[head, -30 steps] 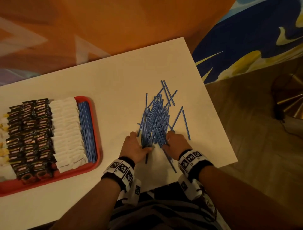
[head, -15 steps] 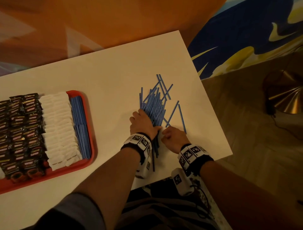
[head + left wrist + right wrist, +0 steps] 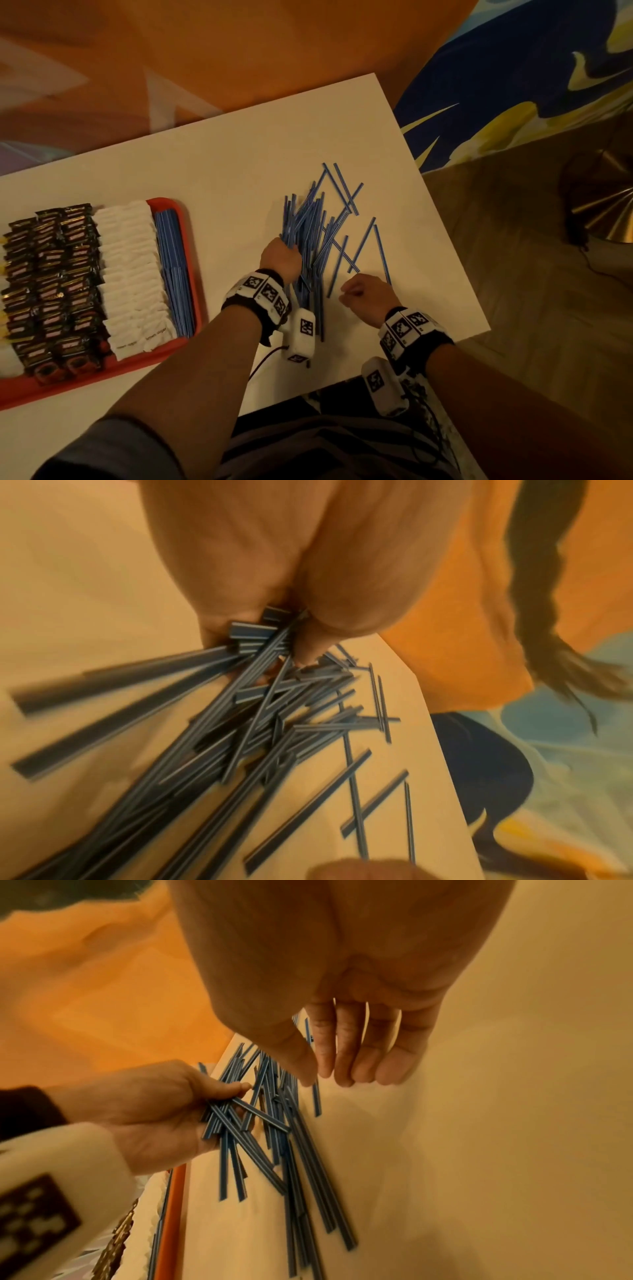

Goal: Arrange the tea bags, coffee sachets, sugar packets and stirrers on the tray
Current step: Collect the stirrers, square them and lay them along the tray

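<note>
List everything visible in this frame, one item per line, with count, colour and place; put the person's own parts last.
table: one, white, fills the middle of the head view.
tray: one, red, on the table's left part.
dark sachets: many, black with gold, in rows on the tray's left.
white packets: many, white, a column right of the dark sachets.
tray stirrers: a neat stack, blue, along the tray's right rim.
loose stirrers: many, blue, scattered on the table right of the tray.
left hand: grips a bunch of loose stirrers.
right hand: beside the pile, holds nothing; fingers nearly straight.
</note>
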